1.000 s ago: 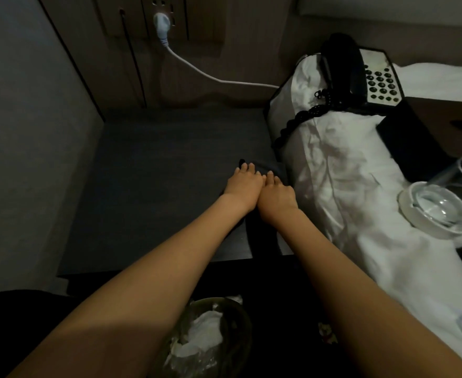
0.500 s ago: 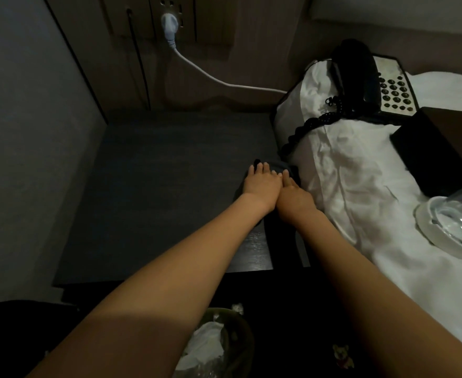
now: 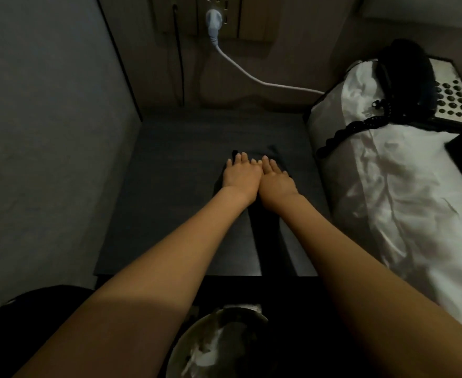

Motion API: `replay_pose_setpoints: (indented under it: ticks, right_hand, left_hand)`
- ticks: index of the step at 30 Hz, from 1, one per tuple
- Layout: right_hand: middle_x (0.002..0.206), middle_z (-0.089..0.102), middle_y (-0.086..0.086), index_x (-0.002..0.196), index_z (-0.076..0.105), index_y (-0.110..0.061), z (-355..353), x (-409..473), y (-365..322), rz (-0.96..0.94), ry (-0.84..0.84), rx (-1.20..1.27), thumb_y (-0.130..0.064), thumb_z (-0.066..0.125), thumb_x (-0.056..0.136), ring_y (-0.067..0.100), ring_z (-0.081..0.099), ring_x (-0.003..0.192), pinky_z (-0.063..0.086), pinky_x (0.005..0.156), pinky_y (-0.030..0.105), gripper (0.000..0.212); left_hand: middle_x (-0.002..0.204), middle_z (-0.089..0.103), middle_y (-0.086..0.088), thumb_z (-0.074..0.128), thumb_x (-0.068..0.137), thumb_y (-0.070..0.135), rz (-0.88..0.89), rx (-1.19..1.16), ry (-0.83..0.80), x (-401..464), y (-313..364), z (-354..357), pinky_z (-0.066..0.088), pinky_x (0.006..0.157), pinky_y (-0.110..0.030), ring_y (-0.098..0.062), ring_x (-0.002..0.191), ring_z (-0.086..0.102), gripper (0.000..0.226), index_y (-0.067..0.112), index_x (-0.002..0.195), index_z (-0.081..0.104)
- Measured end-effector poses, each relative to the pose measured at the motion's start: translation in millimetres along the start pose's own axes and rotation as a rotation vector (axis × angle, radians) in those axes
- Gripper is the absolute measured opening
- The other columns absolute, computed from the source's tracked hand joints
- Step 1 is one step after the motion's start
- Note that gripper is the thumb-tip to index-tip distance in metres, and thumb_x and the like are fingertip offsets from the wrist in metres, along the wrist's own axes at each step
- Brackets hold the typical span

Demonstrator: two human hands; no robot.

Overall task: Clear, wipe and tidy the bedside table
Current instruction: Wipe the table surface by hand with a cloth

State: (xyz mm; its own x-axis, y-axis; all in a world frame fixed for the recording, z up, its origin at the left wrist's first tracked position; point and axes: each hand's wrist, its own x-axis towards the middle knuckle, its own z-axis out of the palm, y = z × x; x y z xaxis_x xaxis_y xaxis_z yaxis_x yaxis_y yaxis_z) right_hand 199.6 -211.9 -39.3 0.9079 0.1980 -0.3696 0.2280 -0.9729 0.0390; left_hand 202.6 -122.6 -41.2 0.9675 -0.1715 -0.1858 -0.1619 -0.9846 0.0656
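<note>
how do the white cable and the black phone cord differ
The white cable is smooth, while the black phone cord is coiled. The white cable runs from a wall plug toward the bed; the black phone cord hangs from the phone over the white bedding. Both lie slack.

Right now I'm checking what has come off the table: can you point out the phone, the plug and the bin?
phone (image 3: pixel 452 98), head view, on its keypad.
plug (image 3: pixel 214 21), head view, on its white body at the wall socket.
bin (image 3: pixel 186 347), head view, on its left rim.
</note>
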Motion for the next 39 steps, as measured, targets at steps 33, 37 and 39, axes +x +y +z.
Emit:
replay_pose_setpoints:
  ticks: [33,37,39]
  right_hand:
    - [0.163,-0.012,0.015,0.154,-0.009,-0.006,-28,44,-225,-0.327,-0.036,-0.008,-0.016,0.047,0.1,0.032,-0.008,0.151,0.009,0.12,0.056,0.078]
    - [0.163,-0.012,0.015,0.154,-0.009,-0.006,-31,54,-227,-0.325,-0.027,0.012,-0.017,0.047,0.1,0.031,-0.008,0.151,0.008,0.121,0.055,0.079]
    - [0.163,-0.012,0.015,0.154,-0.009,-0.006,-33,59,-226,-0.324,-0.028,0.029,-0.016,0.047,0.101,0.031,-0.009,0.151,0.007,0.121,0.055,0.078]
  left_hand:
    - [0.154,0.031,-0.015,0.052,0.095,0.01,-0.328,0.054,0.038,-62,-227,8,0.023,0.117,-0.047,-0.028,0.145,0.026,0.058,0.008,0.149,0.03]
    - [0.153,0.033,-0.015,0.051,0.096,0.009,-0.318,0.042,0.032,-52,-232,3,0.025,0.117,-0.046,-0.028,0.144,0.028,0.056,0.007,0.148,0.031]
    - [0.153,0.033,-0.016,0.05,0.097,0.01,-0.303,0.031,0.043,-46,-234,1,0.024,0.117,-0.045,-0.029,0.144,0.028,0.055,0.008,0.148,0.031]
